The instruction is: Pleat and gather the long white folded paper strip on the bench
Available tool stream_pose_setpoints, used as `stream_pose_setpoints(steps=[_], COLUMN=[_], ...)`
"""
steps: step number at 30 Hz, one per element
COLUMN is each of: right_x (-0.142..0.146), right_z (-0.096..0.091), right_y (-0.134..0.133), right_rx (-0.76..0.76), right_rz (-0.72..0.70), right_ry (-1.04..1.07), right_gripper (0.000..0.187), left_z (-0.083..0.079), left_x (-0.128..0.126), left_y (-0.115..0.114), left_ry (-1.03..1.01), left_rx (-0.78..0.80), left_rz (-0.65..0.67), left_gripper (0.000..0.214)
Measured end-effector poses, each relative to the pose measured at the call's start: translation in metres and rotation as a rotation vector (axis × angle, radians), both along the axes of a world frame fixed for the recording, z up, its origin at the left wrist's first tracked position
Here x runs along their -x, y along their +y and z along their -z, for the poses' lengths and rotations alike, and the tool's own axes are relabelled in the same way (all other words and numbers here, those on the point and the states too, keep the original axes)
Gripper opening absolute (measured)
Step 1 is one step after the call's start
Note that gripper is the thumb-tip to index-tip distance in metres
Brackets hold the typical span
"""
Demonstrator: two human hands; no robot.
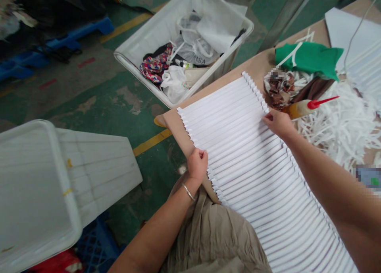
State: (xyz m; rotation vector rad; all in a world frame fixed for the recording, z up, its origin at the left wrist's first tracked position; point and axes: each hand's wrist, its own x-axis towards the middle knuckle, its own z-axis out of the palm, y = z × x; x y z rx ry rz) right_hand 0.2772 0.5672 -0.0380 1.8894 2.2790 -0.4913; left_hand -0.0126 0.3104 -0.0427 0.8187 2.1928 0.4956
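Note:
A long white pleated sheet [235, 134] lies along the table, its many narrow folds running crosswise and its two side edges jagged. My left hand [197, 163] is closed in a pinch at the sheet's left edge, beside the table's rim. Across from it, my right hand [278, 123] pinches the right edge, thumb and fingers pressed together on the folds. Near the right hand lies a bottle of amber liquid [297, 109] with a red pointed nozzle. The sheet's near end runs out of view at the bottom right.
Beyond the table [181, 126] stands a white bin [131, 60] with bags and cloth inside. Another white bin [110, 157] is at the left. White paper strips [336, 126], a green cloth [315, 58] and a brown bundle [279, 90] lie at the right. A metal post [285, 20] rises behind.

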Motion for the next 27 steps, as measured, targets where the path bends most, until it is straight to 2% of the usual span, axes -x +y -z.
stream_pose_setpoints(steps=[7, 10, 12, 14, 17, 21, 24, 27], right_x=[0.020, 0.029, 0.023, 0.004, -0.045, -0.107, -0.124, -0.123], right_z=[-0.006, -0.017, -0.025, -0.029, -0.029, -0.020, -0.014, -0.017], right_y=[-0.001, -0.015, -0.030, -0.046, -0.062, -0.062, -0.057, -0.063], right_rx=[0.032, 0.006, -0.023, -0.052, -0.109, -0.069, -0.004, -0.034], right_rz=[0.022, 0.081, 0.109, 0.123, 0.196, 0.234, 0.229, 0.206], right_ry=[-0.096, -0.142, -0.106, -0.062, -0.116, -0.249, -0.298, -0.290], right_gripper=[0.024, 0.028, 0.030, 0.032, 0.040, 0.043, 0.044, 0.043], left_z=[-0.001, -0.002, -0.001, -0.001, -0.002, -0.013, -0.023, -0.032], left_x=[0.001, 0.003, 0.007, 0.013, 0.022, 0.018, 0.004, -0.013], left_y=[0.003, 0.003, 0.000, -0.005, -0.016, -0.026, -0.027, -0.024], left_ry=[0.010, -0.001, -0.014, -0.019, -0.019, -0.115, -0.213, -0.293], left_rx=[-0.003, -0.034, -0.044, -0.039, -0.057, -0.105, -0.119, -0.142], left_rz=[0.013, 0.024, 0.016, 0.007, 0.014, 0.018, 0.035, 0.071], left_gripper=[0.021, 0.018, 0.012, 0.007, 0.009, 0.014, 0.017, 0.016])
